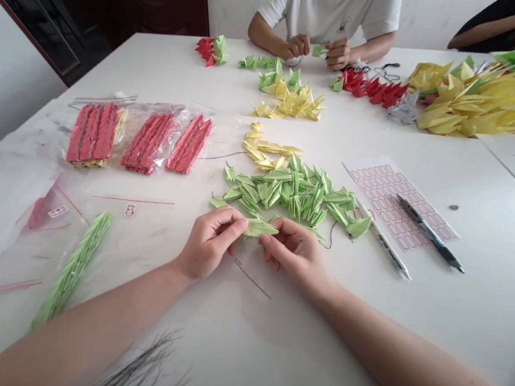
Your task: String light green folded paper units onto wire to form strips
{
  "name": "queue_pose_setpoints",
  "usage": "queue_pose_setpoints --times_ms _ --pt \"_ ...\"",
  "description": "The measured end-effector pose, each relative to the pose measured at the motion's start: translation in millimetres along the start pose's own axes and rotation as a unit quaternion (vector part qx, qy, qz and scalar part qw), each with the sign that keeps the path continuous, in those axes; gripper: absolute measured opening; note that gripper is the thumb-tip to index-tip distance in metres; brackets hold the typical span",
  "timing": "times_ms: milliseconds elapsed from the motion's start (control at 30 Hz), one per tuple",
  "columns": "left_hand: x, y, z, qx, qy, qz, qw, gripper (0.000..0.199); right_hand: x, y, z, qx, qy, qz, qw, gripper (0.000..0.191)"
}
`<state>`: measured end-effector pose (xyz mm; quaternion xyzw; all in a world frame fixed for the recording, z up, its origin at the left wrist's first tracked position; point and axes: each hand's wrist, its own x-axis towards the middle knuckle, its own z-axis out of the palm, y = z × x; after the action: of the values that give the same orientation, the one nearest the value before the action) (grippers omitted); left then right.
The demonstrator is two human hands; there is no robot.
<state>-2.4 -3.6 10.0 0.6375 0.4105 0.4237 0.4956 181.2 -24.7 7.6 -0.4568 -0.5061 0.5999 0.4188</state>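
Between my two hands is a folded green paper piece (260,228). My left hand (213,239) pinches its left end between thumb and fingers. The right end is pinched by my right hand (294,252). Just beyond my fingers lies a heap of green folded paper pieces (297,190), partly strung on dark thread. A thin dark wire with a small loop (253,278) rests on the table below my hands. Yellow folded pieces (268,154) lie behind the green heap.
Bagged red paper bundles (93,132) and a green bundle (74,268) lie left. To the right are a label sheet (386,188), a white pen (389,249) and a dark pen (429,231). Across the table (154,70), a person (337,9) holds green paper.
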Motion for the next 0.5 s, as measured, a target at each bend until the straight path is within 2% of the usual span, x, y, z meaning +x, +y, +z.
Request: queue_pose_setpoints --times_ms 200,333,433,500 --pt "0.3 -1.9 0.3 0.004 -0.011 0.003 1.0 0.029 2.0 -1.9 -1.0 -0.012 0.006 -0.01 1.0 0.038" --pt "0.8 -0.2 1.0 0.008 -0.01 0.002 1.0 0.027 -1.4 5.0 0.5 -0.036 0.002 -0.024 0.999 0.031" --pt "1.0 0.2 0.8 0.01 0.005 -0.005 1.0 0.027 -4.9 6.5 4.1 -0.082 0.092 -0.143 0.982 0.017" --pt "1.0 -0.4 0.5 0.009 0.013 -0.015 1.0 0.026 -7.7 -1.7 5.9 -0.151 0.152 -0.266 0.94 0.009"
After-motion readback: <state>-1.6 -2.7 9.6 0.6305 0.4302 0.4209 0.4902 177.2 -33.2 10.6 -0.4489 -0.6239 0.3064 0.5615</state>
